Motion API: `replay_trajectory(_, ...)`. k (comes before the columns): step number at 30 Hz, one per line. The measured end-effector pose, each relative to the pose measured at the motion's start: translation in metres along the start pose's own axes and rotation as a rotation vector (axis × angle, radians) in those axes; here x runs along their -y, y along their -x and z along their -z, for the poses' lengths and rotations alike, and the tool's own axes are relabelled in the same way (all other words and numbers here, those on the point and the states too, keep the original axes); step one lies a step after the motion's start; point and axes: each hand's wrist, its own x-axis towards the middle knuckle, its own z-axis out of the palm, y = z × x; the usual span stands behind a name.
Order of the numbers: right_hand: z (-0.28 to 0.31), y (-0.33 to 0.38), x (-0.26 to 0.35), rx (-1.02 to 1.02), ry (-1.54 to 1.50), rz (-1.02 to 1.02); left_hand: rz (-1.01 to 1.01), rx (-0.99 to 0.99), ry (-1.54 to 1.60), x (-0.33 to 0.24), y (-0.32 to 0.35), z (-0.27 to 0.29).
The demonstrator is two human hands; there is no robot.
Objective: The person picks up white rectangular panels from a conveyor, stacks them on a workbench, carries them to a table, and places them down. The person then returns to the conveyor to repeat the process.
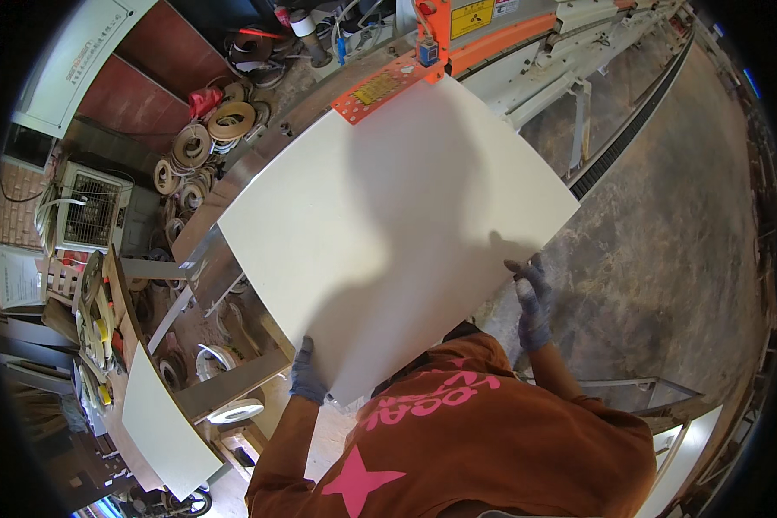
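A large white panel (276,216) lies in front of me, its far end beneath an orange perforated guard (380,89) on a machine. My left hand (309,377), in a grey-blue glove, grips the panel's near left corner, thumb up along the edge and the other fingers mostly hidden. Beside the near right edge is my right hand (533,304), gloved too, its fingers stretched out and apart. Its fingertips come up to the panel's edge; whether they touch it I cannot tell. Shadows of my head and hand fall across the panel.
Rolls of edge banding (192,145) are heaped at the left. Another white panel (160,423) rests on a board at lower left. A caged fan-like unit (95,211) stands at far left. The machine's long rail (527,65) runs off to the far right above a concrete floor (665,242).
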Motion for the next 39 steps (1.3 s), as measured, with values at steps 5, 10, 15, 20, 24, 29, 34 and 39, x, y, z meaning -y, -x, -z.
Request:
replay_trajectory(5, 0.033, -0.037, -0.015, -0.009, 0.024, 0.045, 0.041, -0.007, 0.025, 0.017, -0.010, -0.050)
replay_trajectory(10, 0.067, -0.071, -0.032, -0.067, 0.047, 0.009, 0.077, 0.117, 0.156, 0.036, -0.031, -0.091)
replay_trajectory(15, 0.106, -0.100, -0.050, -0.007, -0.135, -0.127, 0.124, 0.179, 0.035, 0.052, -0.040, -0.135)
replay_trajectory(20, 0.119, -0.125, -0.027, 0.016, -0.108, 0.015, -0.126, 0.002, -0.267, 0.086, -0.128, -0.130)
replay_trajectory(24, 0.122, -0.120, -0.055, -0.070, -0.318, 0.029, -0.183, -0.081, -0.062, 0.062, -0.040, -0.190)
replay_trajectory(29, 0.059, -0.058, -0.057, -0.171, 0.047, 0.310, -0.566, -0.180, 0.031, 0.070, 0.023, -0.137)
replay_trajectory(34, -0.026, 0.020, -0.005, 0.415, 0.114, 0.588, -0.781, -0.232, 0.233, 0.091, 0.074, -0.033)
replay_trajectory(39, -0.111, 0.108, 0.026, 0.817, -0.103, 0.487, -0.758, -0.430, 0.460, 0.115, 0.138, 0.076)
